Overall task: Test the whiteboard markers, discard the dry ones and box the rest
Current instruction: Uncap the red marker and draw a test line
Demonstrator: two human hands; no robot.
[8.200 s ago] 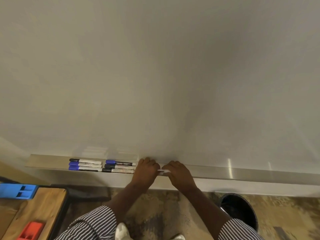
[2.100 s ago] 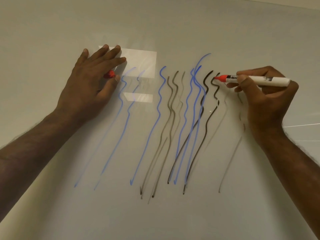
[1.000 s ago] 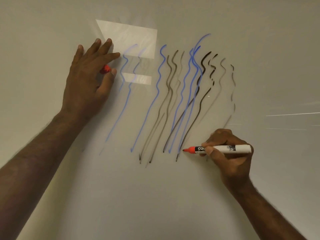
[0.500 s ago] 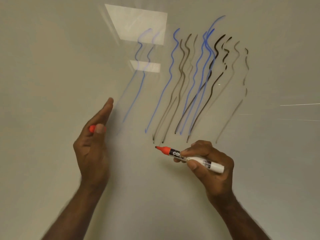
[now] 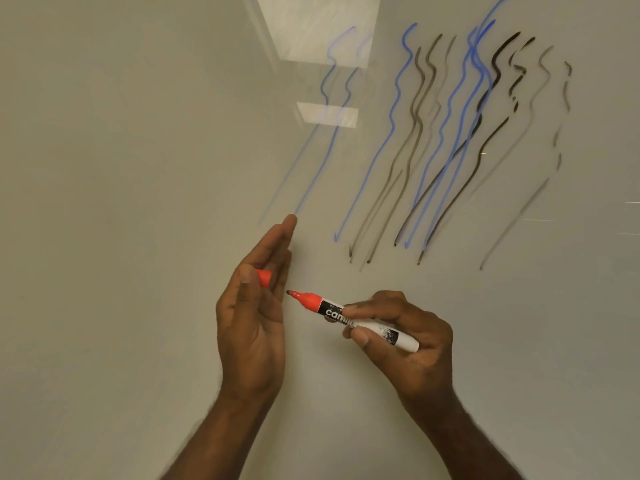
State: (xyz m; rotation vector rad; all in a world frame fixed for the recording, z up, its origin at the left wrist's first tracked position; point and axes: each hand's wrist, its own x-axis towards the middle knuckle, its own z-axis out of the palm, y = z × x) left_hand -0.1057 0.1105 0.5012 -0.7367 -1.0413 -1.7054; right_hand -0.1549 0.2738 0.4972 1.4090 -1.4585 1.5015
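My right hand [image 5: 405, 341] grips an uncapped red whiteboard marker [image 5: 349, 317] by its white barrel, the tip pointing left toward my left hand. The tip stands a short way off the red cap [image 5: 264, 277], which my left hand [image 5: 254, 317] pinches between thumb and fingers, the other fingers stretched upward. Both hands hover in front of the whiteboard [image 5: 121, 202]. Several wavy blue and black test strokes [image 5: 443, 143] cover its upper right; no red stroke shows among them.
Two bright rectangular light reflections [image 5: 322, 29] lie on the board at the top centre. The board fills the whole view; the tray, table and bin are out of sight.
My right hand ran the red marker down the board, then pulled away and turned the tip left. My left hand left the board and came down with the cap close to the tip.
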